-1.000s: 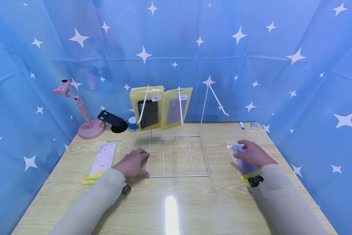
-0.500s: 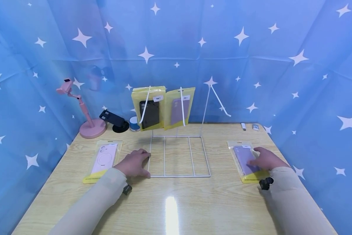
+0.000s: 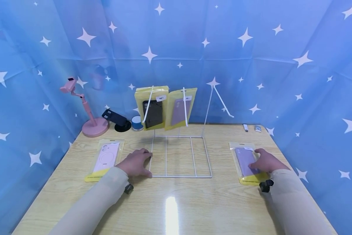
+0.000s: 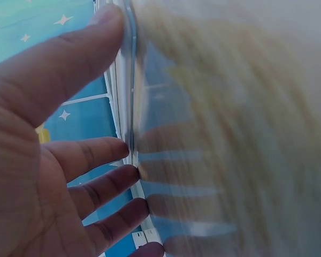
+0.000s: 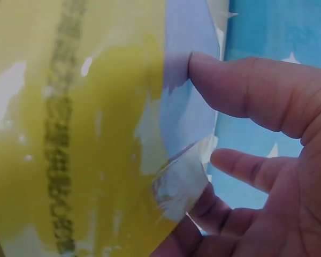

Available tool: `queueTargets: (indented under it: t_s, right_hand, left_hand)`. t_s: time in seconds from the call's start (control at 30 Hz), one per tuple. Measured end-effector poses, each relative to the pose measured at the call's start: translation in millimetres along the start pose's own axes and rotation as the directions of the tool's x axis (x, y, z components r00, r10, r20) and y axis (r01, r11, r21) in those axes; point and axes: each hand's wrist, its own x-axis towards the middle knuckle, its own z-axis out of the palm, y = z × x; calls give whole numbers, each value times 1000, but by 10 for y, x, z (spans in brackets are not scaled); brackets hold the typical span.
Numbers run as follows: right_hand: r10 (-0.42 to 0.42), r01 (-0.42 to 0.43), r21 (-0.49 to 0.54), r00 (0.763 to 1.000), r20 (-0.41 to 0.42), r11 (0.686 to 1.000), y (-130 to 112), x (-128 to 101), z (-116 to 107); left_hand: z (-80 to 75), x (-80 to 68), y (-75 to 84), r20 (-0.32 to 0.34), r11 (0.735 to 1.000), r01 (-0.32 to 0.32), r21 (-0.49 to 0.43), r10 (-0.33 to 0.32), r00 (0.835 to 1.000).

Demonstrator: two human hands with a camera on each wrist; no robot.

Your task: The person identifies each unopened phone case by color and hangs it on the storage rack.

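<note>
Right hand (image 3: 267,161) at the right of a wooden table (image 3: 176,202), thumb and fingers pinching the edge of a packaged purple phone case (image 3: 246,162) lying flat there. Left hand (image 3: 135,163) open, fingertips resting against the left edge of a white wire rack (image 3: 179,156) at mid-table. Just left, a packaged white phone case (image 3: 105,158).
</note>
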Motion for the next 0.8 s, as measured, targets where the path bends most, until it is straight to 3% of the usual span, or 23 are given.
queueTargets:
  t_s: [0.8]
  right_hand:
    - [-12, 13, 38, 1000, -12, 999, -40, -26, 51]
  left_hand:
    - [-2, -7, 14, 8, 1000, 15, -3, -15, 1000]
